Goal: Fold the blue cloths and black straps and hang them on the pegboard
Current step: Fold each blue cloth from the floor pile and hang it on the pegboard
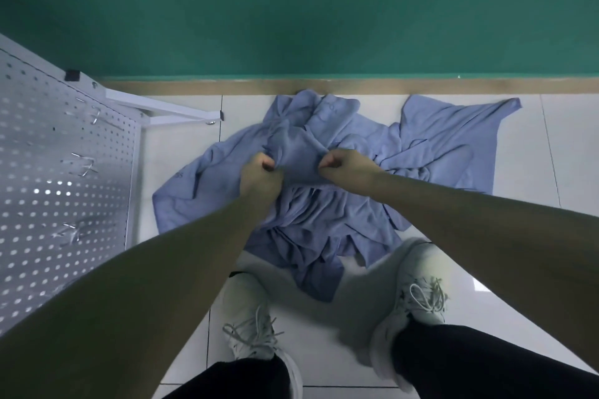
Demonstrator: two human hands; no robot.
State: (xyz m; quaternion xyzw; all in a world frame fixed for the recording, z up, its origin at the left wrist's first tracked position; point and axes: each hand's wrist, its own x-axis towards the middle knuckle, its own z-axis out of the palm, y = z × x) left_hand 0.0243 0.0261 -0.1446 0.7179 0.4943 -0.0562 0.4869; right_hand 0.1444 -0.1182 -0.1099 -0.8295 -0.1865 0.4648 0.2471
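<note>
Both hands, left hand [261, 168] and right hand [340, 165], grip a blue cloth [293, 152] above the unfolded pile [421, 146] beside the bare pegboard [48, 172].

White shoes [411, 295], tiled floor [567, 155]

The floor [567, 146] was made of big white shiny tiles with thin dark lines between them. A messy pile of blue cloths [324, 223] lay spread out on it, close to the wooden strip at the bottom of the green wall. One blue cloth [453, 139] stretched out flat toward the right. The white foot [168, 108] of the pegboard stand rested on the floor at the left, just beside the pile. Two white shoes [418, 298] stood on the tiles near the cloths.
</note>
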